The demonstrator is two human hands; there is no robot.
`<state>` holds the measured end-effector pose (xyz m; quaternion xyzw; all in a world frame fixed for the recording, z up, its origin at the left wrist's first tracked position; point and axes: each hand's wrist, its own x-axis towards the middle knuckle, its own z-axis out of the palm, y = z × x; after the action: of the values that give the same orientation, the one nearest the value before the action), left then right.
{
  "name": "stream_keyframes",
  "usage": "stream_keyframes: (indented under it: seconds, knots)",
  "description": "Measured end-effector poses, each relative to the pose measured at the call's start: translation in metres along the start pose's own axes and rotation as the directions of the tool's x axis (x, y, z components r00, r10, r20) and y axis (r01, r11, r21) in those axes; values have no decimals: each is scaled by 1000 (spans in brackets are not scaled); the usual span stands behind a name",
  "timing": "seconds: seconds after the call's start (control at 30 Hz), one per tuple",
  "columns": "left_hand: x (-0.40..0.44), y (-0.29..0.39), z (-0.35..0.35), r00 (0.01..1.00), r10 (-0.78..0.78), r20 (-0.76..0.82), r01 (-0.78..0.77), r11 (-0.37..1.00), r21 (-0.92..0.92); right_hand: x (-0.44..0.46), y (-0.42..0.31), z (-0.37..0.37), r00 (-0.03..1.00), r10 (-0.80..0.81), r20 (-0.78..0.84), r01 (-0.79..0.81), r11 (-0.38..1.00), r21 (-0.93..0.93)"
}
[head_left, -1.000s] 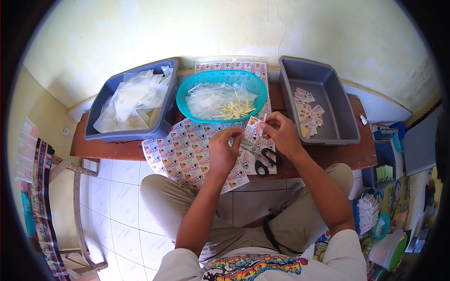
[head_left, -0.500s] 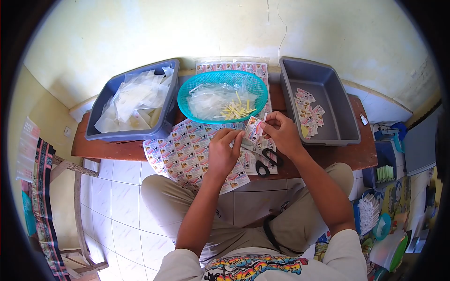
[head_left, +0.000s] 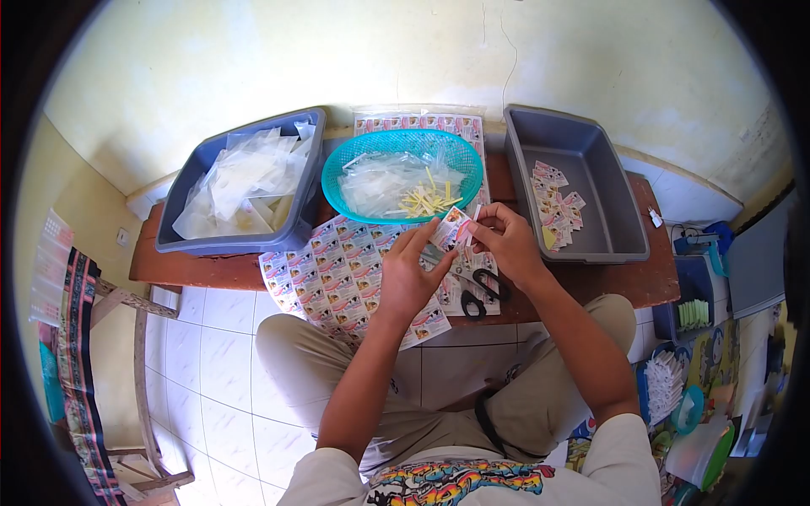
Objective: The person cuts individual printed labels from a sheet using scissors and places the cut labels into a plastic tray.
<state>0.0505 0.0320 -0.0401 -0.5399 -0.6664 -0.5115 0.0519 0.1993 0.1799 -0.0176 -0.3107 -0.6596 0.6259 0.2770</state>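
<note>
A small printed paper label (head_left: pixel 452 228) is held up between my two hands, above the bench's front part. My right hand (head_left: pixel 511 240) pinches its right side between thumb and fingers. On the other side, my left hand (head_left: pixel 410 274) has its fingertips at the label's upper left edge and its thumb near the lower edge. Black-handled scissors (head_left: pixel 474 304) lie just below the hands, their blades partly hidden. Beneath them, uncut sheets of printed labels (head_left: pixel 337 270) spread over the bench and hang past its front edge.
Behind my hands stands a turquoise basket (head_left: pixel 329 181) with clear plastic packets and yellow strips (head_left: pixel 429 200). A grey tub (head_left: pixel 194 244) of plastic bags is at left. At right, another grey tub (head_left: pixel 612 202) holds cut labels (head_left: pixel 555 202). All stand on the wooden bench (head_left: pixel 658 282).
The left thumb has moved down and away from the index finger, so that hand is more spread around the label. The label has tilted slightly; the right hand keeps its pinch.
</note>
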Motion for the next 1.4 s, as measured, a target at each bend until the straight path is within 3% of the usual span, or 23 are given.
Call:
stream_keyframes:
  seconds: [0.2, 0.3, 0.7, 0.77, 0.93, 1.4]
  knots:
    - [0, -1, -3, 996, -69, 50, 72, 996, -58, 0, -1, 1, 1000, -5, 5, 5, 1000, 28]
    - [1, -4, -5, 994, -84, 67, 91, 990, -106, -2, -8, -1, 998, 32, 63, -28, 997, -68]
    - [1, -1, -9, 999, -14, 34, 16, 998, -56, -2, -2, 5, 995, 78, 59, -86, 985, 147]
    - [2, -1, -12, 999, -8, 40, 10, 999, -53, -2, 0, 6, 999, 4, 50, -4, 1000, -12]
    - [4, -3, -18, 994, 34, 108, -33, 999, -11, -1, 0, 3, 998, 5, 66, -4, 1000, -27]
    - [1, -7, -17, 990, 107, 96, -115, 990, 83, -5, -2, 9, 995, 2, 102, 5, 997, -71]
